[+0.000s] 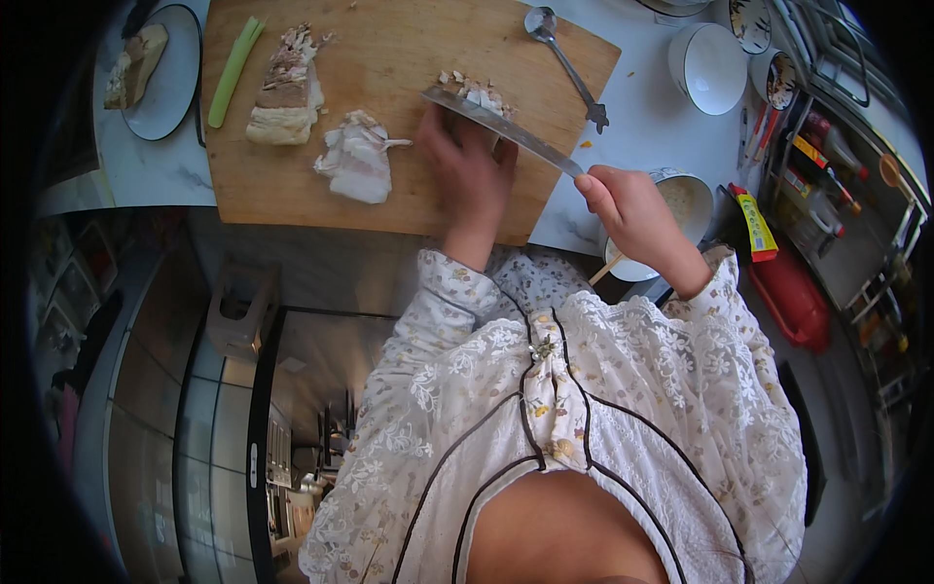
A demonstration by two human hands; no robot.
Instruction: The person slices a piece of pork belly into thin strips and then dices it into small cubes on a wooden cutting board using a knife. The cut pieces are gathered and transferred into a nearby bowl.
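Note:
My right hand (pixel 631 215) grips the handle of a kitchen knife (pixel 511 130), whose broad blade slants up and left across the wooden cutting board (pixel 379 58). Right behind the blade is my left hand (pixel 471 164), bent and slightly blurred; the knife hides its fingertips and whatever they may hold. Small chopped pieces of meat (pixel 481 95) lie at the blade's far side. Left of my left hand are thin pale slices of fatty meat (pixel 359 157). Farther left lie a larger block of cooked meat (pixel 284 91) and a green stalk (pixel 235 73).
A metal spoon (pixel 565 62) rests on the board's right part. A white plate (pixel 166 87) holding another meat piece is at the left. At the right are an empty white bowl (pixel 708 69), a bowl with pale contents (pixel 682 201), and a rack (pixel 854 139) with bottles.

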